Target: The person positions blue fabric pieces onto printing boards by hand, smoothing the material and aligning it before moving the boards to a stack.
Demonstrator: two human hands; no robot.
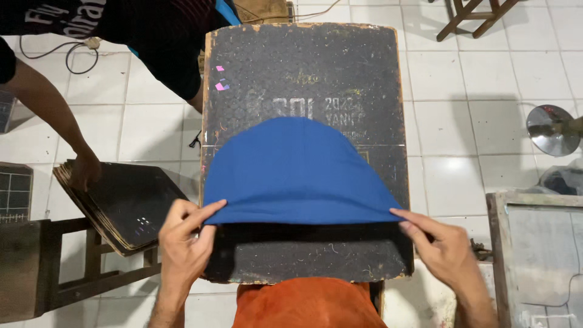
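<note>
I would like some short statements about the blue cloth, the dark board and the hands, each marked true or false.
1. Both hands, the left hand and the right hand, pinch the near edge of the blue cloth. True.
2. The blue cloth lies on the white tiled floor. False: it lies on the dark board.
3. Another person's hand rests on a stack of dark boards at the left. True.
4. The blue cloth covers the whole board. False: the far part and a near strip stay bare.
</note>
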